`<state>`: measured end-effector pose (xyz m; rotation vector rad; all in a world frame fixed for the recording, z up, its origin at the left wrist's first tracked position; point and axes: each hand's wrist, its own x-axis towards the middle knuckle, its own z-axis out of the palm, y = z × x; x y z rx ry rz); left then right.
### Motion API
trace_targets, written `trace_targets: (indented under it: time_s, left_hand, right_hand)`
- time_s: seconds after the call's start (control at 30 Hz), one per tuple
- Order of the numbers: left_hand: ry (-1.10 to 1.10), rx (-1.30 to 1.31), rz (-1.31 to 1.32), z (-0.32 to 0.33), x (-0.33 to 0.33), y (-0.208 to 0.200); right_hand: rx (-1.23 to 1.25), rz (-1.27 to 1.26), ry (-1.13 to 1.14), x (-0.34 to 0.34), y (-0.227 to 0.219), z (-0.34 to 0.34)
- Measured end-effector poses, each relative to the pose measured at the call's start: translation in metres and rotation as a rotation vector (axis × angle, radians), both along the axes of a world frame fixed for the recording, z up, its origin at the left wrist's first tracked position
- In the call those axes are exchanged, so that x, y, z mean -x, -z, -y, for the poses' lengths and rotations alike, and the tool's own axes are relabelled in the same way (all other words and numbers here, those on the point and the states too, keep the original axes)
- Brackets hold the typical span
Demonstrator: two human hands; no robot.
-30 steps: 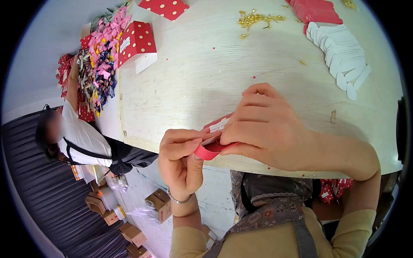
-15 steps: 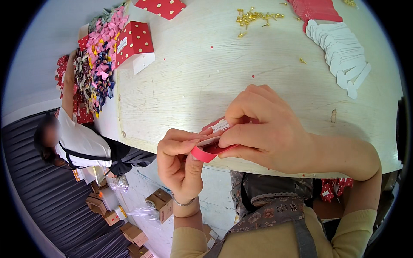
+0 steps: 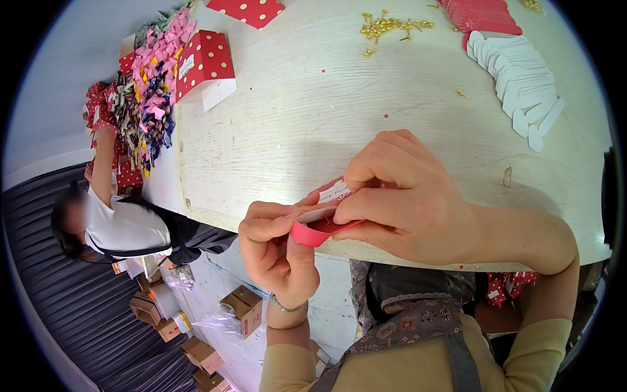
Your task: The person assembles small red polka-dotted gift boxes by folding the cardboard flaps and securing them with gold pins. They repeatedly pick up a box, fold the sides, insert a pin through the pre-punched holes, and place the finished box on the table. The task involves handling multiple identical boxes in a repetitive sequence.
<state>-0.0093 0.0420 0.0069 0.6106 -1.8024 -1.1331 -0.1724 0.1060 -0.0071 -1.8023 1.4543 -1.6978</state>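
Between my two hands, just over the near table edge, is a curled red paper piece [image 3: 309, 236] with a white inner side and a pale printed label. My left hand [image 3: 277, 245] pinches its left end between thumb and fingers. At the other end, my right hand [image 3: 408, 199] grips it, with thumb and forefinger at the fold's opening. Something thin and metallic shows inside the fold, too small to make out. Farther off lie gold split pins [image 3: 388, 27] in a loose pile, and one stray gold pin [image 3: 462, 93].
White paper strips [image 3: 519, 75] fan out at the right beside a stack of red lacy paper pieces [image 3: 483, 16]. A red dotted box [image 3: 206, 62] stands at the left near heaped wrapped sweets [image 3: 153, 98]. Beyond, a co-worker [image 3: 127, 219] reaches to the heap. Cardboard boxes [image 3: 245, 310] sit on the floor.
My left wrist has shifted slightly right, and the red paper piece has tilted a little, showing more of its label. The co-worker's arm has drawn back lower.
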Motion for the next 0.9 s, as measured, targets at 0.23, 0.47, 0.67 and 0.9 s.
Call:
trace_targets:
  time_s: [0.23,0.47,0.67,0.9]
  left_hand:
    - [0.005,0.001,0.012,0.002,-0.001,0.0]
    - [0.143,0.161,0.039,0.009,-0.007,0.004]
    - [0.222,0.329,0.088,0.011,-0.015,0.006]
    - [0.245,0.147,0.033,0.019,-0.014,0.015]
  right_hand:
    - [-0.016,0.005,-0.017,0.002,-0.001,0.0]
    - [-0.026,-0.02,-0.025,0.004,-0.001,0.001]
    - [-0.033,-0.063,-0.034,0.004,-0.005,0.001]
    - [0.04,-0.128,-0.094,0.005,0.003,0.002]
